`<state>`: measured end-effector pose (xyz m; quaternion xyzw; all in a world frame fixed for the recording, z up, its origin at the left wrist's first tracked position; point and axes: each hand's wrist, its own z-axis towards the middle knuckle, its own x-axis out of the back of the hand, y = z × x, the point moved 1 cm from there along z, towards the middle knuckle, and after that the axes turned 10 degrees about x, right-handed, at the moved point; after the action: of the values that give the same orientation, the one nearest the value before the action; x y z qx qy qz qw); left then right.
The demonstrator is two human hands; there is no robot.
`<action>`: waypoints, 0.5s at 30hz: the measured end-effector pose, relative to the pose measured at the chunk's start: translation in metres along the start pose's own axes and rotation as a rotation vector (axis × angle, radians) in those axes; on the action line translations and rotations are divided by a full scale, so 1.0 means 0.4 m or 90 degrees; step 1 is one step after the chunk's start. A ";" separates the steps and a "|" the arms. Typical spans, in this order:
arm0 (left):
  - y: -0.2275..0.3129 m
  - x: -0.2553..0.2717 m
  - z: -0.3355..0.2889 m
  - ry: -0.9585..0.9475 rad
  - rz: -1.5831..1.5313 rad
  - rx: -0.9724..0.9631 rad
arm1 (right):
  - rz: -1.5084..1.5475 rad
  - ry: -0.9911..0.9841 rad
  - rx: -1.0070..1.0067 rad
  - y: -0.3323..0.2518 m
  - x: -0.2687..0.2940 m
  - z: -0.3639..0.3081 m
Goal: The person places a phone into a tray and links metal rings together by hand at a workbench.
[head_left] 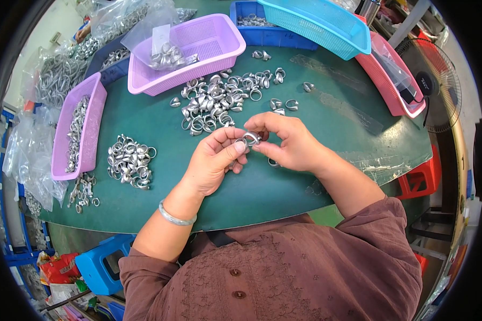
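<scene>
My left hand [211, 160], with a pale bangle on its wrist, is closed, thumb and fingers pinching a silver metal ring [251, 138]. From the other side my right hand [289, 140] grips the same ring between thumb and fingers. Whether a second ring sits in the left fingers I cannot tell. Just beyond both hands spreads a large loose pile of silver rings [214, 101] on the green table [251, 198]. A smaller ring pile [129, 160] lies left of my left hand. Partly hidden under my right hand, one ring [273, 162] rests on the table.
A purple basket [219, 37] with a bag of rings stands at the back. Another purple basket [93, 123] holds small metal parts at left. Blue bins, a turquoise basket [321, 27] and a pink basket [388, 80] line the far edge. A fan [431, 85] stands at right.
</scene>
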<state>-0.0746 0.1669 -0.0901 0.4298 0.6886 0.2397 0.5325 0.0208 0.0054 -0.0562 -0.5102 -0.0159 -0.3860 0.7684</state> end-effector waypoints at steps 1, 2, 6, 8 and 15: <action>-0.002 0.002 0.001 -0.007 0.008 0.002 | -0.022 0.001 0.019 -0.001 -0.003 0.000; -0.004 0.003 0.001 -0.007 0.008 0.002 | -0.045 0.002 0.038 -0.002 -0.006 0.001; -0.004 0.001 0.004 0.004 0.027 -0.009 | -0.058 0.013 0.069 0.005 -0.017 0.000; -0.005 0.000 0.003 0.008 0.024 -0.012 | -0.059 0.021 0.076 0.006 -0.020 0.000; -0.008 0.008 0.003 -0.016 0.017 -0.032 | -0.053 0.007 0.070 -0.008 -0.015 0.003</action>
<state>-0.0748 0.1676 -0.0947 0.4286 0.6697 0.2584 0.5487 0.0149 0.0094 -0.0555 -0.4637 -0.0537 -0.4189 0.7788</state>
